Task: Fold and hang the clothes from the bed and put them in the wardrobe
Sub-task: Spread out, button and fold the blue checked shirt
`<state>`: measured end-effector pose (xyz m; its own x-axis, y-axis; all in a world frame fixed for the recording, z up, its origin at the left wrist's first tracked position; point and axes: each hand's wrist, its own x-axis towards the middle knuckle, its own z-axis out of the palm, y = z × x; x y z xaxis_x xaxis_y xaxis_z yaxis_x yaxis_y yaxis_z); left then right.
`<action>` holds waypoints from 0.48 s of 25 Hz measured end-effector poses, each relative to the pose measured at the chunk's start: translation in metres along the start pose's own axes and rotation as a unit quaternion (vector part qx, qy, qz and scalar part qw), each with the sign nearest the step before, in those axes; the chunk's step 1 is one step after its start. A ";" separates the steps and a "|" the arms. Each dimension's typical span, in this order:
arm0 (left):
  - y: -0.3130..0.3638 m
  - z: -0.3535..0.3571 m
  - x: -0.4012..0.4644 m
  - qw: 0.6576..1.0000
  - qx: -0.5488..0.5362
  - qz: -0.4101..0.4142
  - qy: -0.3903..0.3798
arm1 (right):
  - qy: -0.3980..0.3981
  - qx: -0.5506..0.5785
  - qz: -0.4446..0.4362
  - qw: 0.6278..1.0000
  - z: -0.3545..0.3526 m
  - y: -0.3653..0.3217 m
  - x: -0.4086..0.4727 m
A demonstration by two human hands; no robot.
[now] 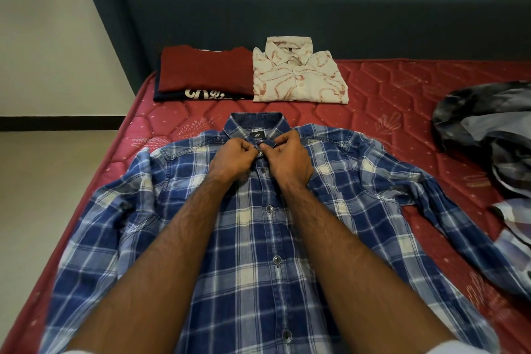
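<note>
A blue and white plaid shirt (258, 238) lies face up on the red mattress (388, 89), sleeves spread to both sides. My left hand (232, 158) pinches the left side of the collar placket at the top button. My right hand (287, 158) pinches the right side of the same spot, fingers curled on the fabric. The lower buttons look fastened. Behind the shirt lie folded clothes: a dark red top (204, 69) stacked on a navy printed one (201, 95), and a cream patterned shirt (298, 75).
A loose pile of grey and dark clothes (485, 135) sits at the right edge of the bed. A dark blue padded headboard (316, 8) rises behind. The floor and a white wall are to the left of the bed.
</note>
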<state>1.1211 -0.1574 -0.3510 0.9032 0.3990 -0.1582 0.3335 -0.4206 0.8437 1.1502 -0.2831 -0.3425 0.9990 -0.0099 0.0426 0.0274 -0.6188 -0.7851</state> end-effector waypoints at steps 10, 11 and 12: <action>0.011 -0.005 -0.001 0.995 -0.093 -0.034 -0.025 | -0.031 0.060 -0.084 0.994 0.006 0.015 -0.007; 0.010 -0.005 -0.001 0.994 -0.097 -0.033 -0.026 | -0.030 0.061 -0.085 0.994 0.006 0.015 -0.007; 0.007 -0.004 0.000 0.994 -0.099 -0.031 -0.024 | -0.031 0.059 -0.082 0.994 0.006 0.015 -0.006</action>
<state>1.1228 -0.1568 -0.3426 0.8963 0.3772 -0.2331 0.3329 -0.2255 0.9156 1.1445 -0.2882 -0.3583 0.9808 0.1345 0.1415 0.1910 -0.5113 -0.8379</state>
